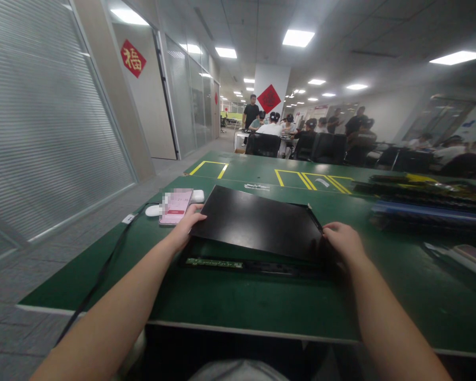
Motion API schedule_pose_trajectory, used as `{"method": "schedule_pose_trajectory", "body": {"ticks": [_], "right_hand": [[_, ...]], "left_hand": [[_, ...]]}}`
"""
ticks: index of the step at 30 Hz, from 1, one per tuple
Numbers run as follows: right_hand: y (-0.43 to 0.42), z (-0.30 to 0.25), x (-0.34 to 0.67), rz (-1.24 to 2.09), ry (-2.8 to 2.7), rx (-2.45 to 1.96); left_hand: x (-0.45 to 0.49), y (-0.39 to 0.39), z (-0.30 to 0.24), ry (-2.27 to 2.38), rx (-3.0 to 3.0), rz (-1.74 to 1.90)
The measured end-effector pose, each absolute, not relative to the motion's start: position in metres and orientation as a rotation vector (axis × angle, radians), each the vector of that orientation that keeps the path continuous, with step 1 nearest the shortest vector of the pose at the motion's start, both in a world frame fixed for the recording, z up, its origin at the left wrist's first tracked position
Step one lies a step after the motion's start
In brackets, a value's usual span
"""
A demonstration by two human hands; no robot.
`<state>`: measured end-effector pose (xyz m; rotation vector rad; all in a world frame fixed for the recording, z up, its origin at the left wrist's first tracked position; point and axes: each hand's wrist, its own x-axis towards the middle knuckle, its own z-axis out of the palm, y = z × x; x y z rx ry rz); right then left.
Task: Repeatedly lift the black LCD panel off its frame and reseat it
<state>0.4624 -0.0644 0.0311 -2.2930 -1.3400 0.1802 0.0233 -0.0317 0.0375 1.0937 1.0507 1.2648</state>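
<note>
A flat black panel (257, 219), which looks like a display screen, is tilted above the green table in front of me. Gripping its left edge is my left hand (186, 227), thumb on the top face. My right hand (343, 241) pinches at the right side, where the panel meets a thin dark frame (315, 216). Below the panel's near edge runs a dark strip (277, 268) with a green circuit board (214, 263) on its left part. How the panel joins the frame is hidden underneath.
Left of the panel lie a phone (176, 206) and white rounded objects (154, 210), with a black cable (107, 259) over the table edge. Stacked dark strips (428, 185) and a blue-edged bundle (432, 211) are at right. Yellow tape (301, 177) marks the green table (246, 301); people sit beyond.
</note>
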Motion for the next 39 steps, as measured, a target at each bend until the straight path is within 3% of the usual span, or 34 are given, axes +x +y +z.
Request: {"method": "schedule_pose_trajectory", "body": {"ticks": [39], "right_hand": [[-0.066, 0.034, 0.459, 0.211, -1.423, -2.343]], "left_hand": [[0.012, -0.022, 0.022, 0.944, 1.193, 1.169]]}}
